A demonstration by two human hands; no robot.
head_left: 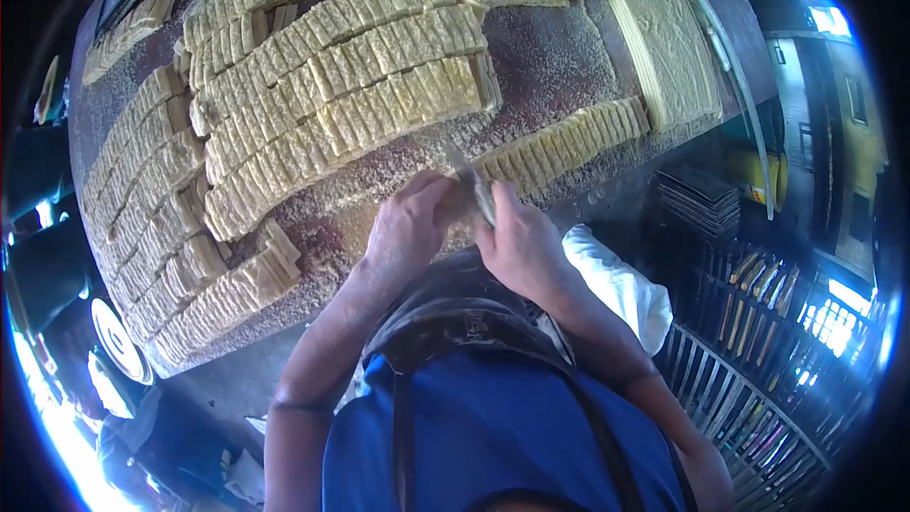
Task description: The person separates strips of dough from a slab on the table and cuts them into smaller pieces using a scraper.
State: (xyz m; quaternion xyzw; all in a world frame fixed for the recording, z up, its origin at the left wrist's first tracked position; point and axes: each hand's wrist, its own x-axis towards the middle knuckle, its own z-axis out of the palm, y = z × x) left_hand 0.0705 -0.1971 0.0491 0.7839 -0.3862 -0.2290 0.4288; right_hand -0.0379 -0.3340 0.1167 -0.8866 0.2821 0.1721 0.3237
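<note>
My right hand is closed around a knife, its blade pointing away from me over the table's near edge. Close beside it, my left hand has its fingers curled in by the blade; what they hold, if anything, is hidden. Just beyond my right hand lies a row of cut, crumb-coated dough slices. Farther left, several long rows of similar dough slices are packed side by side.
Loose crumbs cover the dark table. A long uncut layered dough slab lies at the right, near a curved pipe or rail. Below the right edge stand stacked dark trays, a white sack and a slatted rack.
</note>
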